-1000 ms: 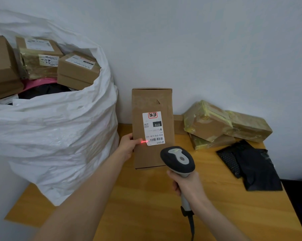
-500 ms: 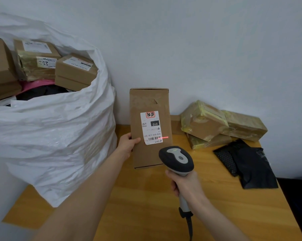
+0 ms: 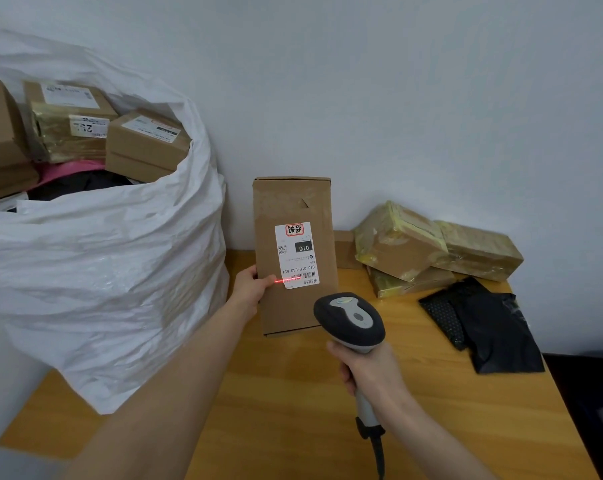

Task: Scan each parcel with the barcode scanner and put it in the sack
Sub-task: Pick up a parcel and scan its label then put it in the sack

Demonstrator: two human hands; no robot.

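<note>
Parcel scanning takes place at a wooden table (image 3: 293, 420) set against a pale wall. The person's left hand (image 3: 250, 287) grips the left edge of a tall cardboard parcel (image 3: 289, 202), thumb across its front face and the other fingers hidden behind it, so that it stands upright near the wall; whether its lower edge rests on the wood cannot be told. A white label (image 3: 297, 252) faces the camera, and a red laser line (image 3: 288, 279) runs from the thumb tip across the barcode at the label's foot. The right hand (image 3: 369, 374) is wrapped round the grey handle of the barcode scanner (image 3: 350, 320), whose dark head points at the parcel from just in front; a cable hangs below the fist. Just left of the parcel bulges the white sack (image 3: 102, 265), open at the top and holding several boxed parcels (image 3: 147, 143). To the right, against the wall, lie taped parcels (image 3: 397, 244) stacked together, with black mailer bags (image 3: 494, 334) flat on the table in front of them.
</note>
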